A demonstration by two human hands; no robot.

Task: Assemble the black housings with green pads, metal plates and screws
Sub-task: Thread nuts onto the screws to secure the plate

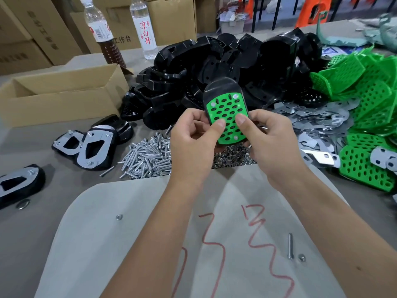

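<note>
While curled, both hands' fingers pinch housing.

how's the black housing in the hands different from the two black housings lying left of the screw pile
The black housing with the green perforated pad is gripped off the table by the left hand and right hand, pad side to the camera. The two black housings with metal plates lie on the grey table, leaning together, untouched. Theirs show shiny plates with a dark cutout and screw ends; the held one shows green pad and screw heads. All share the same black rounded shell.

bright, even light | soft shadows | wide-angle edge bending | blurred far background
</note>
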